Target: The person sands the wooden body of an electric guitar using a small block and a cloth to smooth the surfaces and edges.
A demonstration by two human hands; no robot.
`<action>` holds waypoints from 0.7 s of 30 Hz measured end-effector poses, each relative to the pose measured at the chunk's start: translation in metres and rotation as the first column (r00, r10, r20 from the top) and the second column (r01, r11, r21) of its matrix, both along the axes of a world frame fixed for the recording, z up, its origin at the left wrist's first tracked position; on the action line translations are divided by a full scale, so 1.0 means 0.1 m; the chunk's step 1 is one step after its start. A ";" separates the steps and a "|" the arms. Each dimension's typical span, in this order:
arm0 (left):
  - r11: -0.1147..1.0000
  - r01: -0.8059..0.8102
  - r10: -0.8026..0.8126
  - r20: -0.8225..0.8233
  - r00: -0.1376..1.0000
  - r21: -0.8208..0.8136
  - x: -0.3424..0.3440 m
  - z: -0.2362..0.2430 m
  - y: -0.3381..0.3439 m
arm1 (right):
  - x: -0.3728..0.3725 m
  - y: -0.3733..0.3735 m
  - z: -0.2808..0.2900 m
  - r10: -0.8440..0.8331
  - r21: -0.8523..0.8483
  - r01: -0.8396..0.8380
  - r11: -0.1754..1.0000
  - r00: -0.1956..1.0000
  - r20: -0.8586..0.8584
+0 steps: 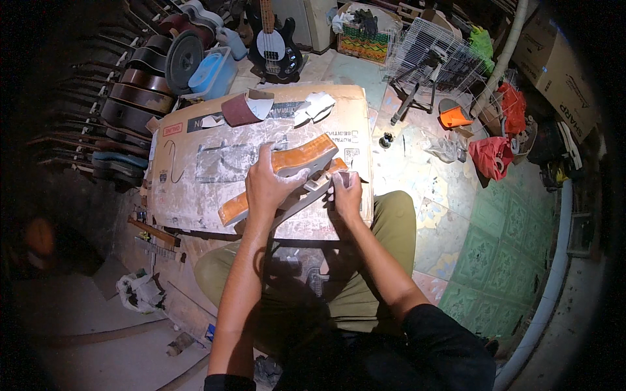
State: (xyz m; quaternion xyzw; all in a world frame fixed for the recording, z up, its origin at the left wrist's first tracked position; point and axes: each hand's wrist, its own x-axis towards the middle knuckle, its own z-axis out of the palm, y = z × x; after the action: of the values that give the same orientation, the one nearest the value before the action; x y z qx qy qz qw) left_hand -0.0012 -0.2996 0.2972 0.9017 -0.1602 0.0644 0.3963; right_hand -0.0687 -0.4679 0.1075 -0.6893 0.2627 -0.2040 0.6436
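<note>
My left hand (270, 181) grips an orange-brown wooden piece with curved edges (304, 151), like a guitar body, tilted over a dusty cardboard-covered surface (179, 202). A lower orange edge (233, 207) shows beside my left wrist, and grey shows along its sides. My right hand (345, 193) is closed on a small dark folded piece, apparently sandpaper (346, 179), at the right end of the wooden piece, near a pale inner part (316, 182). Dark red sandpaper (238, 111) and torn white paper (315, 106) lie toward the back of the cardboard.
Racked guitars (130, 104) stand at left; a black bass (274, 52) is behind the cardboard, near a blue plastic tub (212, 72). A wire cage (417, 52), a tripod stand (420, 78), red bags (490, 156) and large boxes (554, 91) are at right. Scraps (140, 293) lie lower left.
</note>
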 end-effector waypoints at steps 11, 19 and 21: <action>0.997 -0.038 0.038 -0.001 0.999 0.067 -0.06 -0.01 0.05 | 0.06 -0.03 0.48 -0.132 0.264 0.182 0.947 0.972 -0.197; 0.996 -0.035 0.034 0.007 0.999 0.077 -0.12 0.03 0.04 | 0.04 -0.02 0.51 -0.036 -0.033 0.029 0.999 0.966 -0.257; 0.997 -0.034 0.036 -0.039 0.999 0.065 -0.14 0.04 -0.01 | 0.06 -0.11 0.31 -0.020 -0.160 -0.012 0.987 0.979 -0.201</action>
State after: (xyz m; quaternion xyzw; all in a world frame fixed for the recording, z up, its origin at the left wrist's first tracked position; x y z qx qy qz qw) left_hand -0.0154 -0.3008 0.3012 0.9178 -0.1384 0.0480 0.3690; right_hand -0.0623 -0.4789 0.1387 -0.7555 0.3108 -0.1548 0.5556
